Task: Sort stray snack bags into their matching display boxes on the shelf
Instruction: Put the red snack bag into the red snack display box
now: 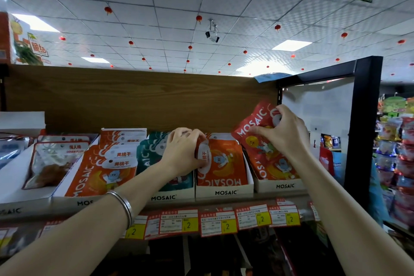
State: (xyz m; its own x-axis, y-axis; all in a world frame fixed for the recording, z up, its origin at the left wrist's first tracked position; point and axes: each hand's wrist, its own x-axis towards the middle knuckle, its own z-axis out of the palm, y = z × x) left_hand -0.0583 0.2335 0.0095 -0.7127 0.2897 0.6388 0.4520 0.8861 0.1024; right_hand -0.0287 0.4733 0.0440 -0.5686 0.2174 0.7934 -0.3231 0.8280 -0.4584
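Note:
My right hand grips a red MOSAIC snack bag, tilted and lifted above the rightmost display box, which holds more red bags. My left hand is closed on the top of an upside-down orange MOSAIC bag standing in the white display box beside it. To the left stands a box of teal bags, then a box of orange bags, then a box of clear plum bags.
A wooden back panel rises behind the boxes. A black metal shelf frame stands to the right, with more snack racks beyond it. Red and yellow price tags line the shelf edge. A darker lower shelf sits below.

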